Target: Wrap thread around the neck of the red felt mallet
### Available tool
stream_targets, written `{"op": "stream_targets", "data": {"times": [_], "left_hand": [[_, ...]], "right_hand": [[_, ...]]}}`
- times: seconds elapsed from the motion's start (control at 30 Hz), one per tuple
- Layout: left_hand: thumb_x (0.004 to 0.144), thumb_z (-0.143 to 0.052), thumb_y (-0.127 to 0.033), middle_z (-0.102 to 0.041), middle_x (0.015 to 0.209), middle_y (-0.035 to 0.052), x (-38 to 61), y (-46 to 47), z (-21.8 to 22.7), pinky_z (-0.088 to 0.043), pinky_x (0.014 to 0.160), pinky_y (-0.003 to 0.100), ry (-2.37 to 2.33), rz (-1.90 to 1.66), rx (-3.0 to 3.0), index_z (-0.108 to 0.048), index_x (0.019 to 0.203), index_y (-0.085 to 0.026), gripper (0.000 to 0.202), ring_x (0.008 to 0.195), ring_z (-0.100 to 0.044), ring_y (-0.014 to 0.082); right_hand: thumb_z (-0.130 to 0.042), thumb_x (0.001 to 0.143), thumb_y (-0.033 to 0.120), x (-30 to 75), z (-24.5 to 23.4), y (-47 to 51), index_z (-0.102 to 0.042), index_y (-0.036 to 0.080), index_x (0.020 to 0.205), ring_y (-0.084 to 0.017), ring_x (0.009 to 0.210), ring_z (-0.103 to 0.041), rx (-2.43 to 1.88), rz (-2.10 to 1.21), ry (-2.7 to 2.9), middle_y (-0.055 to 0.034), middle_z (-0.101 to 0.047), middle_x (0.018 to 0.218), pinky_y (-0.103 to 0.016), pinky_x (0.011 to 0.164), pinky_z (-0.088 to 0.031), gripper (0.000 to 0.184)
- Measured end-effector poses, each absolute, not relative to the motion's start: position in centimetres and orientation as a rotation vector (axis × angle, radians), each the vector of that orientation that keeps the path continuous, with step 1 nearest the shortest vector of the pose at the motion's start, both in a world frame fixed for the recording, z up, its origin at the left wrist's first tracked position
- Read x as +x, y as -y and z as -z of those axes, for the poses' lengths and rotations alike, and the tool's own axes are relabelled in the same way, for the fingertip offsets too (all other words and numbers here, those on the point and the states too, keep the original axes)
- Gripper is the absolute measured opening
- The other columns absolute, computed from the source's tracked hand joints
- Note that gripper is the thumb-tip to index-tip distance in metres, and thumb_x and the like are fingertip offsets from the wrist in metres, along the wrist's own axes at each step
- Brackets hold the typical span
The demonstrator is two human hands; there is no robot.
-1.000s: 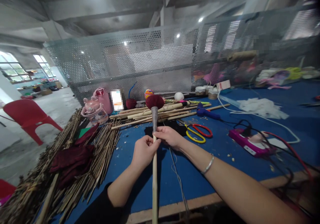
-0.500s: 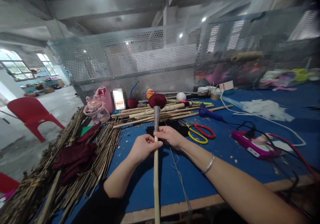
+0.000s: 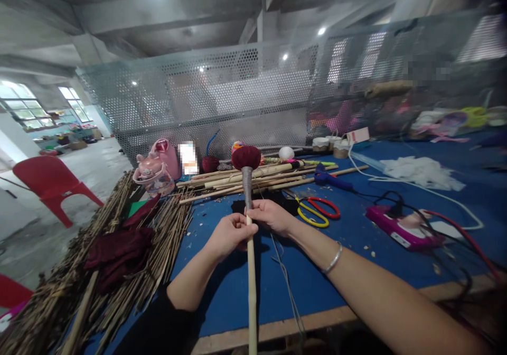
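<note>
Head view
Stick: the bamboo stick (image 3: 251,286) stands nearly upright over the near edge of the table (image 3: 340,286); its bottom end is cut off by the frame.
Stick top: a grey wrapped neck carries a dark red ball (image 3: 246,157).
Left hand: the left hand (image 3: 229,233) is closed round the stick just below the grey wrap.
Right hand: the right hand (image 3: 271,215) pinches the stick at the foot of the wrap, touching the left hand; a bangle (image 3: 332,260) sits on its wrist.
Thread: a thin thread (image 3: 285,281) hangs from near the right hand down past the table edge.
Writing: none readable; a label behind the pink jug (image 3: 155,171) is blurred.
Around: scissors (image 3: 317,210) lie just right of the hands, a blue glue gun (image 3: 331,180) beyond them, a pink device (image 3: 396,227) with cables further right, white stuffing (image 3: 415,171) at the back.
Left side: twig bundles (image 3: 99,260) with dark red cloth (image 3: 119,249) on top; more sticks (image 3: 253,178) lie behind the ball.
Hard to make out: clutter behind the mesh screen (image 3: 222,96).
</note>
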State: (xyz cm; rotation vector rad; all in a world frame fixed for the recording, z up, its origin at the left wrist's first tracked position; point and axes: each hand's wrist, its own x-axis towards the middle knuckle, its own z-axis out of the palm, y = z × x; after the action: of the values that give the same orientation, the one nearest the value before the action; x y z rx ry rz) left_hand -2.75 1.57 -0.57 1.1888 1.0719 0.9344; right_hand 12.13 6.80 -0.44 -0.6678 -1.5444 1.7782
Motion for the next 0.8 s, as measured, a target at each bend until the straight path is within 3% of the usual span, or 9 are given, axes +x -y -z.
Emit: {"op": "stream_targets", "data": {"times": [0.1, 0.23, 0.33, 0.43, 0.53, 0.6, 0.8], "left_hand": [[0.057, -0.076, -0.037, -0.051, 0.052, -0.0031, -2.8, -1.7, 0.5, -0.043, 0.044, 0.019, -1.083, -0.948, 1.213, -0.052, 0.068, -0.012, 0.036, 0.044, -0.05, 0.0064], [0.062, -0.074, -0.036, -0.062, 0.07, 0.0048, -3.2, -1.6, -0.2, -0.046, 0.052, 0.02, -0.925, -0.84, 1.12, -0.058, 0.082, -0.011, 0.036, 0.061, -0.062, 0.0127], [0.064, -0.071, -0.037, -0.064, 0.078, 0.0087, -3.2, -1.4, -0.5, -0.046, 0.053, 0.02, -0.852, -0.777, 1.079, -0.058, 0.09, -0.011, 0.038, 0.068, -0.064, 0.0155], [0.064, -0.071, -0.04, -0.062, 0.069, 0.0046, -3.0, -1.3, -0.1, -0.043, 0.045, 0.018, -0.895, -0.823, 1.137, -0.056, 0.085, -0.012, 0.037, 0.058, -0.061, 0.0128], [0.058, -0.075, -0.038, -0.053, 0.052, -0.0032, -2.8, -1.5, 0.4, -0.04, 0.042, 0.018, -0.99, -0.881, 1.216, -0.052, 0.072, -0.013, 0.037, 0.043, -0.051, 0.007], [0.056, -0.076, -0.037, -0.053, 0.051, -0.0031, -3.0, -1.6, 0.4, -0.041, 0.043, 0.018, -0.998, -0.879, 1.209, -0.051, 0.068, -0.012, 0.037, 0.042, -0.05, 0.0062], [0.062, -0.073, -0.036, -0.065, 0.079, 0.009, -3.6, -1.6, -0.2, -0.046, 0.053, 0.02, -0.871, -0.703, 1.097, -0.059, 0.091, -0.012, 0.04, 0.065, -0.064, 0.0144]], "right_hand": [[-0.068, 0.067, 0.035, 12.3, 0.3, -6.8, -0.056, 0.011, 0.073, -0.004, 0.044, -0.041, -0.671, -1.764, 1.571, 0.0024, -0.053, 0.057, -0.017, 0.04, -0.025, 0.028], [-0.065, 0.07, 0.037, 12.8, 0.1, -6.7, -0.057, 0.012, 0.082, -0.002, 0.035, -0.028, -0.643, -1.823, 1.579, 0.0055, -0.049, 0.053, -0.018, 0.035, -0.014, 0.029], [-0.066, 0.068, 0.037, 12.8, 0.1, -6.6, -0.057, 0.012, 0.083, -0.003, 0.04, -0.035, -0.575, -1.868, 1.546, 0.0036, -0.051, 0.056, -0.017, 0.036, -0.019, 0.031], [-0.069, 0.065, 0.035, 12.5, 0.1, -6.5, -0.055, 0.012, 0.075, -0.005, 0.046, -0.041, -0.587, -1.828, 1.521, 0.002, -0.053, 0.058, -0.017, 0.041, -0.027, 0.029], [-0.068, 0.066, 0.037, 12.4, 0.1, -6.6, -0.054, 0.012, 0.073, -0.003, 0.039, -0.033, -0.689, -1.753, 1.562, 0.0049, -0.049, 0.051, -0.018, 0.037, -0.02, 0.029], [-0.067, 0.067, 0.038, 12.6, 0.1, -6.7, -0.055, 0.012, 0.075, -0.002, 0.035, -0.027, -0.724, -1.725, 1.588, 0.0069, -0.045, 0.048, -0.018, 0.035, -0.014, 0.03], [-0.064, 0.07, 0.039, 12.7, 0.9, -6.9, -0.056, 0.013, 0.085, -0.002, 0.033, -0.026, -0.631, -1.865, 1.571, 0.0063, -0.048, 0.048, -0.018, 0.033, -0.012, 0.031]]}}
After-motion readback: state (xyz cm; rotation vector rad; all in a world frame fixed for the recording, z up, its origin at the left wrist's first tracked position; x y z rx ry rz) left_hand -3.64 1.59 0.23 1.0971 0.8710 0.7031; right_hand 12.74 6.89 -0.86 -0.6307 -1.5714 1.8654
